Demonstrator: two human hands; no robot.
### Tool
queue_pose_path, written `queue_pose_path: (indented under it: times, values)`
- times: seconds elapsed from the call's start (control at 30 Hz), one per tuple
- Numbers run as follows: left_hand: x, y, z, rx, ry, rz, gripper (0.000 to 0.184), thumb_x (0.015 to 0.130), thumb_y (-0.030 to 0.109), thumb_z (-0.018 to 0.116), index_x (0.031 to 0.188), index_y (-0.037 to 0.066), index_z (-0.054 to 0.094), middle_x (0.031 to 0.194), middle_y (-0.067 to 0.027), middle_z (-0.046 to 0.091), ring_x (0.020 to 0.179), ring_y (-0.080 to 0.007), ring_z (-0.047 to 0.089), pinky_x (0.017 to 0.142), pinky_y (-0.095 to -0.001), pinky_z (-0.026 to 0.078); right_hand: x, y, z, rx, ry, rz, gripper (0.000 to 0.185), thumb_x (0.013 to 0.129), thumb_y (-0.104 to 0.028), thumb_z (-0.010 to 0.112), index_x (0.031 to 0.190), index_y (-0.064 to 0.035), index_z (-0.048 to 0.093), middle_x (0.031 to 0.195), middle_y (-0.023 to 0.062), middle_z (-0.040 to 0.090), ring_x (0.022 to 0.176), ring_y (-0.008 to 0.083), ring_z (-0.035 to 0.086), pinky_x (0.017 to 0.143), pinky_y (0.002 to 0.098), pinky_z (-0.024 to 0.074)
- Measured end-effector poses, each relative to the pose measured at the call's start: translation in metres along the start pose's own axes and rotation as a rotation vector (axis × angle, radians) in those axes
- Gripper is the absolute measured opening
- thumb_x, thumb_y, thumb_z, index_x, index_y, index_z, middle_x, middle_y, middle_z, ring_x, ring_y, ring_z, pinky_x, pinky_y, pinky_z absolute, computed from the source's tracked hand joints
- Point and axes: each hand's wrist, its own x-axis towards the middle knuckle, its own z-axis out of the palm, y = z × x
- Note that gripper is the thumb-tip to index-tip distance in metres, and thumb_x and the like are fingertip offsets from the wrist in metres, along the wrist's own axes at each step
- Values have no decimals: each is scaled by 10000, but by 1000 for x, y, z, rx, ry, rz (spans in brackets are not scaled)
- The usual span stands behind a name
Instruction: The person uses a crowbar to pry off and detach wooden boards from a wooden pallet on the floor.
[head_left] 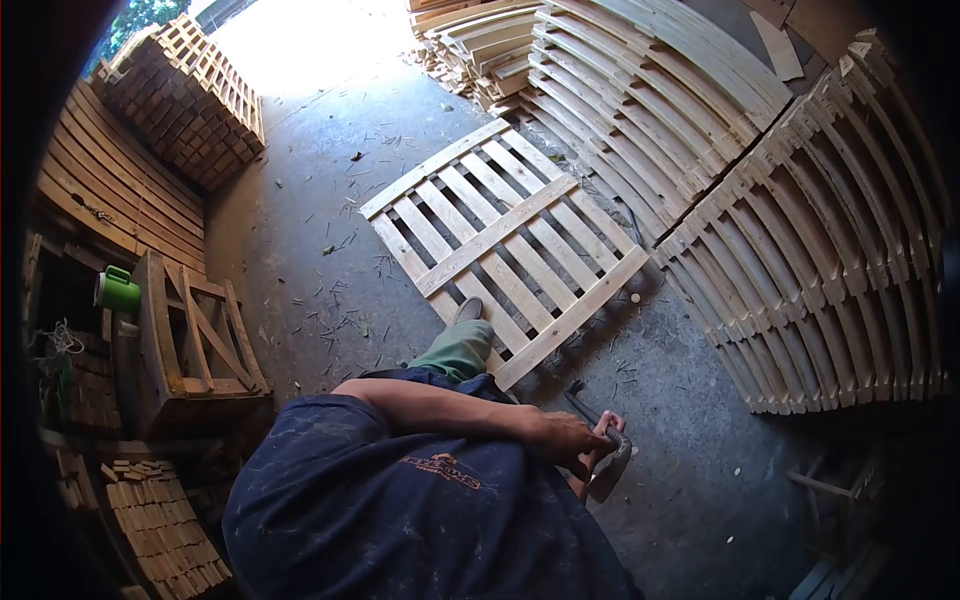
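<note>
My left hand (pixel 562 436) reaches across my body, its fingers closed at a dark hand tool (pixel 612 472) with a curved greyish part and a narrow dark end pointing toward the pallet. Close beside it, my right hand (pixel 606 428) is closed on the same tool; its palm and wrist are partly hidden. The tool's exact kind is not clear. Ahead of me a pale wooden pallet (pixel 500 232) lies flat on the floor, with slats between three cross boards. My shoe (pixel 468 310) is at its near left edge. Neither hand touches the pallet.
Tall stacks of pallets (pixel 810 260) stand on the right, with more stacked wood (pixel 640 90) behind. Wood piles (pixel 185 105) line the left, near a wooden frame (pixel 205 340) and a green jug (pixel 118 290). Nails or splinters litter the concrete floor (pixel 320 230).
</note>
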Motion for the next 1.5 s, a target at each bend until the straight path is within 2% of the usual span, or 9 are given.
queue_pose_path:
  times: [0.2,0.27,0.53,0.73,0.83,0.93,1.17,1.27,1.5]
  values:
    - [5,-24,-18,18,70,-68,703,802,372,628,1363,134,278,1010,-236,589,942,-368,578,778,-428,446,24,20,26,30,10,-65,155,908,-167,450,910,-26,513,831,146,569,764,249,545,698,311,420]
    - [15,-45,-18,-11,81,-60,703,791,376,638,1348,121,294,1029,-228,581,956,-374,569,791,-435,445,38,31,35,192,-28,63,170,908,-182,474,908,-20,526,821,139,580,753,254,541,695,313,424]
    - [42,-73,-24,54,234,-26,702,763,371,662,1313,88,329,1109,-208,541,1044,-353,528,858,-410,432,31,-71,13,-81,-105,50,224,922,-225,468,973,-19,541,886,150,604,798,257,578,725,310,443]
    - [43,-82,-23,0,197,-106,749,746,378,675,1331,90,308,1192,-215,494,1071,-363,511,858,-409,430,31,-48,19,-116,-127,103,220,920,-219,463,969,-19,539,892,146,600,804,249,575,730,307,442]
    - [48,-81,-11,29,274,-105,775,735,373,683,1339,100,281,1241,-203,453,1137,-358,460,923,-410,403,30,-18,-14,-127,-133,158,218,919,-216,460,967,-18,538,895,143,598,807,244,572,733,305,442]
    - [52,-77,-2,32,274,-94,799,720,378,694,1342,107,274,1274,-190,428,1162,-344,444,952,-396,388,23,-8,8,-123,-122,192,216,918,-213,457,964,-18,536,899,141,595,810,239,570,736,303,441]
    - [53,-63,19,117,355,-47,657,749,177,606,1331,136,304,1193,-126,434,1068,-330,470,854,-405,443,27,19,17,-84,-142,220,210,915,-205,451,958,-17,534,907,135,590,818,228,566,743,299,440]
    - [53,-70,18,188,396,47,518,785,172,554,1279,168,400,1126,-110,496,1070,-271,487,892,-392,399,38,23,32,-71,-166,235,208,914,-202,448,956,-17,533,911,132,587,821,223,563,746,297,439]
    - [61,-96,-7,317,475,275,394,816,193,542,1197,183,446,1129,-79,496,1047,-255,476,884,-421,384,50,51,50,-23,-194,268,204,911,-195,441,950,-16,530,920,127,582,828,212,559,752,293,438]
